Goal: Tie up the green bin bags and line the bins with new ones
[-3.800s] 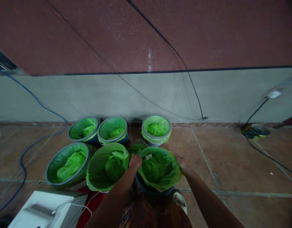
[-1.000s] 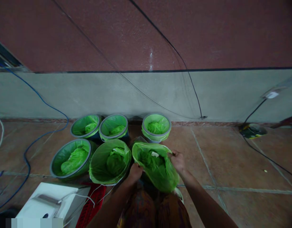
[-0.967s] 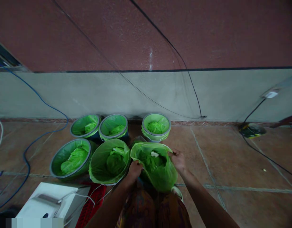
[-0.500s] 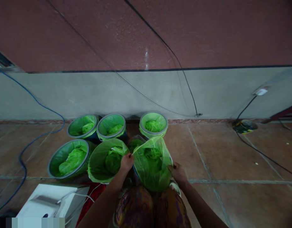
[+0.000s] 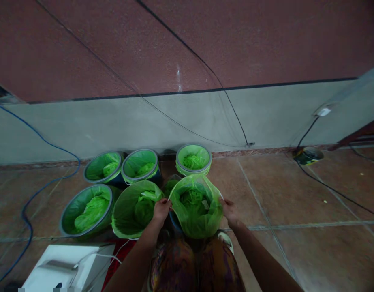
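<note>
A translucent green bag [image 5: 197, 223] stands spread in front of my knees, its mouth pulled wide, with crumpled green material inside. My left hand [image 5: 162, 209] pinches the left side of its rim. On the opposite side, my right hand [image 5: 230, 210] pinches the rim too. Part of a blue bucket [image 5: 174, 221] shows beneath the bag's left side. Close to my left hand is another bucket lined with a green bag [image 5: 122, 215], also with green material in it.
Along the wall stand a lined bucket [image 5: 193, 168] and two more to its left. Another lined bucket [image 5: 65, 221] sits at the left. A white box-like appliance [image 5: 41, 269] with a cable lies at lower left. A blue hose [image 5: 28, 223] crosses the floor. A dark can [image 5: 308, 155] stands far right.
My right hand has moved slightly up along the rim, and the bag's mouth is now wider and rounder. My left hand keeps its pinch. The view has tilted a little.
</note>
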A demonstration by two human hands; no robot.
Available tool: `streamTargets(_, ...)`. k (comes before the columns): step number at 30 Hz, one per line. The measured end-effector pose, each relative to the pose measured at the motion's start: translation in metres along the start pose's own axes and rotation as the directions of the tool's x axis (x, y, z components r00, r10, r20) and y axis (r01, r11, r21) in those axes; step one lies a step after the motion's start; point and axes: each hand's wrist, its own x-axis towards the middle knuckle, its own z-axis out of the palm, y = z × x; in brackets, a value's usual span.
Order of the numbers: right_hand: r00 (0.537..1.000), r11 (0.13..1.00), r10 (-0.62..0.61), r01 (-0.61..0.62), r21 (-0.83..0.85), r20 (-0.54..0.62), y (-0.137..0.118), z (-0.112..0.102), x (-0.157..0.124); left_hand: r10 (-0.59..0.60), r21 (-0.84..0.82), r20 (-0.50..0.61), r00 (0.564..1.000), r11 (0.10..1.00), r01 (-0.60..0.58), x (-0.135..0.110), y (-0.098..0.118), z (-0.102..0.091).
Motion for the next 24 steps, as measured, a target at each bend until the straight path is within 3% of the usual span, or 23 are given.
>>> streamTargets(3,0.996,0.977,-0.075,0.064,-0.205,-0.046,-0.01,-0.008,0.0,0.025,-0.038,-0.024,0.999,0.999,-0.026,0.001,0.007,-0.005)
streamTargets(7,0.931,0.808,-0.362,0.296,-0.51,-0.034,-0.058,-0.018,-0.017,0.114,-0.055,-0.064,0.991,0.992,-0.117,-0.003,0.034,-0.018)
streamTargets(10,0.859,0.764,-0.511,0.467,-0.446,0.025,-0.112,-0.015,-0.033,0.296,-0.095,-0.035,0.955,0.95,-0.298,-0.017,0.072,-0.026)
streamTargets(13,0.777,0.758,-0.621,0.629,-0.174,0.103,-0.159,0.002,-0.045,0.457,-0.201,0.042,0.888,0.875,-0.441,-0.036,0.113,-0.023)
streamTargets(14,0.783,0.785,-0.604,0.616,-0.061,0.148,-0.171,0.01,-0.047,0.499,-0.212,0.077,0.863,0.854,-0.474,-0.041,0.125,-0.02)
streamTargets(16,0.845,0.874,-0.486,0.466,0.139,0.222,-0.185,0.027,-0.048,0.568,-0.177,0.147,0.81,0.821,-0.543,-0.047,0.142,-0.014)
streamTargets(19,0.913,0.948,-0.293,0.238,0.212,0.283,-0.188,0.049,-0.05,0.606,-0.038,0.227,0.762,0.787,-0.615,-0.049,0.154,-0.007)
streamTargets(21,0.897,0.966,-0.253,0.212,0.148,0.363,-0.184,0.059,-0.054,0.603,0.011,0.275,0.749,0.777,-0.63,-0.05,0.156,-0.005)
streamTargets(24,0.802,0.958,-0.287,0.248,0.145,0.524,-0.172,0.068,-0.062,0.595,-0.027,0.379,0.709,0.773,-0.634,-0.053,0.156,0.001)
